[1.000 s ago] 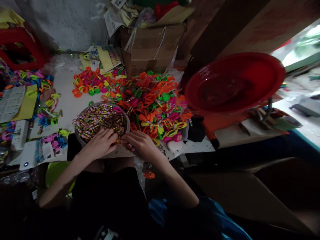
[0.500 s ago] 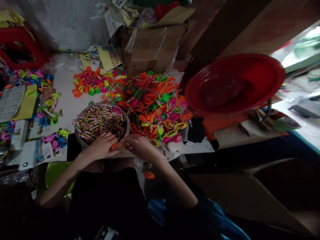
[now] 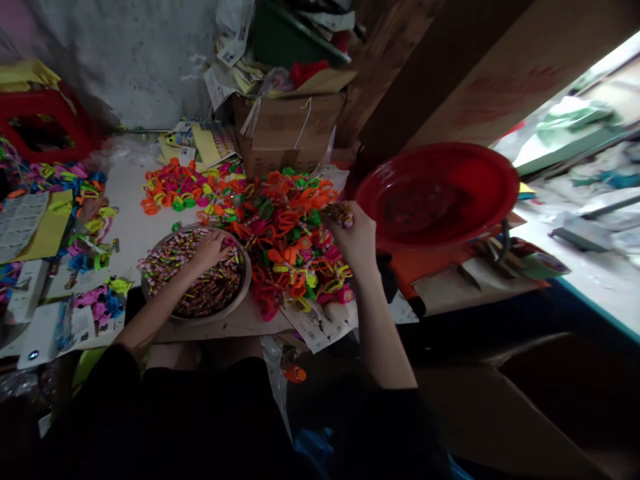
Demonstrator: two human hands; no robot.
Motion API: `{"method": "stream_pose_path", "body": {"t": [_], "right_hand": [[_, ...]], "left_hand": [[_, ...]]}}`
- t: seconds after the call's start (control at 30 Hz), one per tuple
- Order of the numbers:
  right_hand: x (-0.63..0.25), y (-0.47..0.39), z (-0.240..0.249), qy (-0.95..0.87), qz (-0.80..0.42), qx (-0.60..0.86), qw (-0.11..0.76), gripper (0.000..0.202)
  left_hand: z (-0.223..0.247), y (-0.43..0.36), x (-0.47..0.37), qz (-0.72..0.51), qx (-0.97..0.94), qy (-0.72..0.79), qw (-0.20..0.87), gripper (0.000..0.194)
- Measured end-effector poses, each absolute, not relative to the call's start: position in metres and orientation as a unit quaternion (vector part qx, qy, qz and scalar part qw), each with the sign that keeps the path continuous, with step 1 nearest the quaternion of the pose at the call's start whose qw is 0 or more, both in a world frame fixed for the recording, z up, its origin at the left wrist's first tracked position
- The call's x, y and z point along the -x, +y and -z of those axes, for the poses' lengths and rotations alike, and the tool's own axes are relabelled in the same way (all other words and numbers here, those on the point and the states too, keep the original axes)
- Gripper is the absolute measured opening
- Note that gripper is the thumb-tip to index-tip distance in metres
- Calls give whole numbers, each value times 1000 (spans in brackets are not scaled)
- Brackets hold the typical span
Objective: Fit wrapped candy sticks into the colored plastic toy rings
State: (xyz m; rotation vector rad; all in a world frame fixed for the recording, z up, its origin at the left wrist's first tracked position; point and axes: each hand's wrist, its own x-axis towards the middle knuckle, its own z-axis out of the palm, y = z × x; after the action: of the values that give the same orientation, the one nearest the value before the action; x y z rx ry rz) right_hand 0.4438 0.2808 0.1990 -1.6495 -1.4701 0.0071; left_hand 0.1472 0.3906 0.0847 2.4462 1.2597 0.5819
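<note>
A round metal bowl [image 3: 246, 283] holds a heap of small candies [image 3: 200, 293] in striped wrappers. Over the heap lies my left hand [image 3: 210, 251], its fingers apart and reaching a magenta plastic piece [image 3: 228, 243] near the rim. My right hand [image 3: 359, 237] is raised above the right side of a pile of bright plastic toy watches [image 3: 295, 233], orange, green, pink and yellow. Between its fingers is a small bunch of brownish wrapped candies [image 3: 343, 213]. Its thumb and fingertips are partly hidden.
To the right stands a wide red basin [image 3: 440, 233]. A cardboard box [image 3: 280, 130] is at the back, with printed cards [image 3: 210, 143] beside it. At the left are a red stool [image 3: 45, 120] and more coloured toys [image 3: 100, 300]. An orange-capped bottle [image 3: 294, 373] is below the table edge.
My hands have parted from in front of the bowl. The right moved up and right with the wrapped candies; the left moved into the bowl, and the orange piece it held is out of it.
</note>
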Motion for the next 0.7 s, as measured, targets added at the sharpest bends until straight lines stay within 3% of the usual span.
{"method": "stream_pose_path", "body": {"t": [0.17, 0.27, 0.37, 0.53, 0.7], "right_hand": [[-418, 271, -167, -602, -83, 647, 460, 29], [-401, 261, -144, -639, -155, 627, 418, 26], [-388, 254, -134, -709, -192, 576, 360, 18], [-368, 244, -147, -804, -169, 501, 273, 23], [-345, 227, -170, -849, -165, 424, 268, 31]], "left_hand": [[-70, 395, -169, -218, -845, 467, 142, 19], [-76, 387, -172, -230, -839, 470, 146, 11], [-92, 365, -170, -239, -840, 458, 165, 17], [-126, 307, -154, -263, -862, 370, 228, 10], [-148, 270, -133, -256, -883, 337, 204, 8]]}}
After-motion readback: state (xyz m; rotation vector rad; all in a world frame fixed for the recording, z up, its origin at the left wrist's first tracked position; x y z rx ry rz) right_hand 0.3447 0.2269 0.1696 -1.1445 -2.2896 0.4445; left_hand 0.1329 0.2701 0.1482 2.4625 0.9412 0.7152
